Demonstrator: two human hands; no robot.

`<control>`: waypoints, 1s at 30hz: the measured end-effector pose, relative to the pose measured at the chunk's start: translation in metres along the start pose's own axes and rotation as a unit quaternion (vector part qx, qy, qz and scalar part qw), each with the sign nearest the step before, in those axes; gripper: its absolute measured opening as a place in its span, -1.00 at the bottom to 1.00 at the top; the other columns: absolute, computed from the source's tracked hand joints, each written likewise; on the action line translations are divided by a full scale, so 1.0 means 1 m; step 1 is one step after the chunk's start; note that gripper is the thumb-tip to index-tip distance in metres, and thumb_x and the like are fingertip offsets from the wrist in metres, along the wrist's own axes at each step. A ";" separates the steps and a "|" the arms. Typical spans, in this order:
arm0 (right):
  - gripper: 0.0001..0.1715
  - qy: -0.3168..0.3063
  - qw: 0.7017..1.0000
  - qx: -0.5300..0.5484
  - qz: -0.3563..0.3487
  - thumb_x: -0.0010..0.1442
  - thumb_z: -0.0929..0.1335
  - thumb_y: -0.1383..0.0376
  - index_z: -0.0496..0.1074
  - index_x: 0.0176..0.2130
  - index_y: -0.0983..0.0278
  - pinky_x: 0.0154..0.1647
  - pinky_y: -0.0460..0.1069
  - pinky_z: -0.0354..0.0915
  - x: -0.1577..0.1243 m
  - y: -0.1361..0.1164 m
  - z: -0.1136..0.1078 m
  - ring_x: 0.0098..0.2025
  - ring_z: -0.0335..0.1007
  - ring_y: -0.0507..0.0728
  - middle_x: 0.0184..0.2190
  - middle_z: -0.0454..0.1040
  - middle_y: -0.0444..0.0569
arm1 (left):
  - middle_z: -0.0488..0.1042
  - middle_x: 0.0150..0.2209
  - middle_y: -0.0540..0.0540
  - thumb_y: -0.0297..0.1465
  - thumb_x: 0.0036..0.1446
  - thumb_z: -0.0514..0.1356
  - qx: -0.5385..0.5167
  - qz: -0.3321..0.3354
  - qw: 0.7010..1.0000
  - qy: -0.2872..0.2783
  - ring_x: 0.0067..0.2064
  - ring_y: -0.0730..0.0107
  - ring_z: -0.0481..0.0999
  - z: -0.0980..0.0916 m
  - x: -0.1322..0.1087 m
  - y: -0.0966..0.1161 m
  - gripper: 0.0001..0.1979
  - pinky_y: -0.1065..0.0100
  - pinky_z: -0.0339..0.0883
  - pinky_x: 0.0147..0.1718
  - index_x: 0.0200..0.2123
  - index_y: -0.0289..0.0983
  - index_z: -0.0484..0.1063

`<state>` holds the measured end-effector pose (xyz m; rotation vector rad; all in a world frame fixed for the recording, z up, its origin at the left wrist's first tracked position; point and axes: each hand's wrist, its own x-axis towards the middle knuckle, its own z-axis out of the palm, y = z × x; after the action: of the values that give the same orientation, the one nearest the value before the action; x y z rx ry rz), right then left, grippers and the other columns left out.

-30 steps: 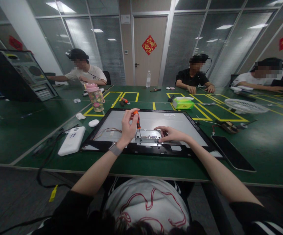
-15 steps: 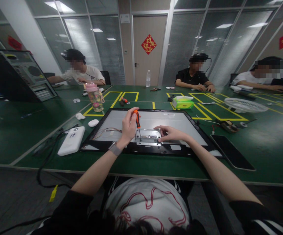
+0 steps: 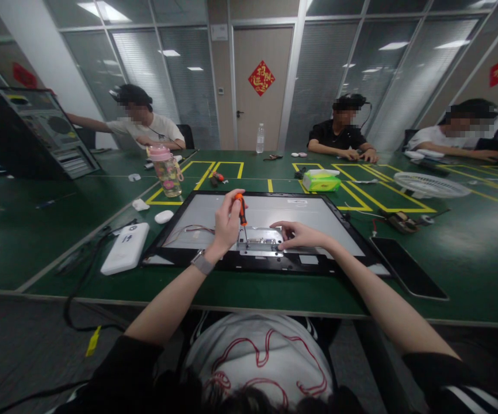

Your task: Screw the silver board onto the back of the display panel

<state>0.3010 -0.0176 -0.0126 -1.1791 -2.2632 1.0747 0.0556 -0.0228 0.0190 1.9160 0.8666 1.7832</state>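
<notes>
My left hand (image 3: pixel 228 221) is wrapped round an orange and black screwdriver (image 3: pixel 241 210), held nearly upright. The screwdriver's tip meets the left part of a metal bracket with a small circuit board (image 3: pixel 261 241). That bracket lies at the near middle of a flat display panel (image 3: pixel 206 207) with a black frame, silvery side up. At the bracket's right end is my right hand (image 3: pixel 298 234), its thumb and bent forefinger apart. The thumb touches the bracket, and some fingers are hidden beneath the hand. Thin wires (image 3: pixel 184 230) run left from the bracket over the panel.
Left of the panel lie a white power bank (image 3: pixel 125 248) and a white case (image 3: pixel 164 217); a pink-lidded bottle (image 3: pixel 167 172) stands behind. A phone (image 3: pixel 406 267) lies to the right. Farther back are a green tissue pack (image 3: pixel 321 180), a fan grille (image 3: pixel 430 185), a computer case (image 3: pixel 20 132) and three seated people.
Both my hands and the screwdriver look the same as before. The person at the back left has stretched an arm out toward the computer case.
</notes>
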 end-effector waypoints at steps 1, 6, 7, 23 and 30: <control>-0.11 -0.001 1.000 -0.001 -0.001 -0.05 0.48 0.02 0.25 0.18 0.28 -0.34 -0.04 0.18 0.000 0.000 0.000 -0.41 0.24 0.05 -0.47 0.30 -0.19 | 0.42 -0.39 -0.01 -0.27 0.31 -0.05 0.000 0.000 1.000 0.000 -0.40 0.46 0.43 0.000 0.000 0.000 -0.73 0.41 0.32 -0.45 -0.03 -0.18 0.33; -0.12 0.001 1.000 -0.008 -0.001 -0.04 0.47 0.02 0.26 0.17 0.30 -0.34 -0.04 0.17 -0.001 -0.003 -0.001 -0.40 0.24 0.06 -0.47 0.31 -0.18 | 0.41 -0.39 -0.01 -0.28 0.31 -0.05 0.000 -0.002 1.000 0.001 -0.40 0.46 0.42 0.000 0.000 0.000 -0.74 0.39 0.32 -0.44 -0.03 -0.17 0.33; -0.12 0.000 1.000 -0.009 0.000 -0.04 0.47 0.02 0.25 0.17 0.31 -0.35 -0.04 0.17 -0.001 -0.004 -0.001 -0.41 0.24 0.06 -0.47 0.31 -0.18 | 0.41 -0.39 -0.01 -0.28 0.31 -0.05 0.001 -0.002 1.000 0.001 -0.40 0.46 0.42 0.000 0.000 0.000 -0.74 0.39 0.32 -0.44 -0.03 -0.17 0.33; -0.12 0.001 1.000 -0.004 0.007 -0.04 0.48 0.04 0.25 0.17 0.33 -0.36 -0.04 0.16 -0.002 -0.007 0.000 -0.41 0.24 0.05 -0.47 0.30 -0.19 | 0.41 -0.39 0.00 -0.29 0.31 -0.04 -0.006 -0.009 1.000 -0.021 -0.46 0.52 0.39 0.000 0.000 -0.003 -0.72 0.44 0.32 -0.48 0.02 -0.18 0.30; -0.10 0.005 1.000 -0.002 0.006 -0.05 0.48 0.03 0.25 0.17 0.33 -0.35 -0.04 0.16 -0.001 -0.006 0.000 -0.41 0.24 0.06 -0.48 0.30 -0.19 | 0.39 -0.40 0.02 -0.28 0.30 -0.03 -0.023 -0.017 0.999 -0.028 -0.47 0.55 0.36 0.001 0.000 -0.004 -0.71 0.47 0.32 -0.49 0.04 -0.19 0.29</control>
<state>0.2987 -0.0208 -0.0084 -1.1989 -2.2553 1.0663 0.0557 -0.0197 0.0157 1.9003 0.8276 1.7074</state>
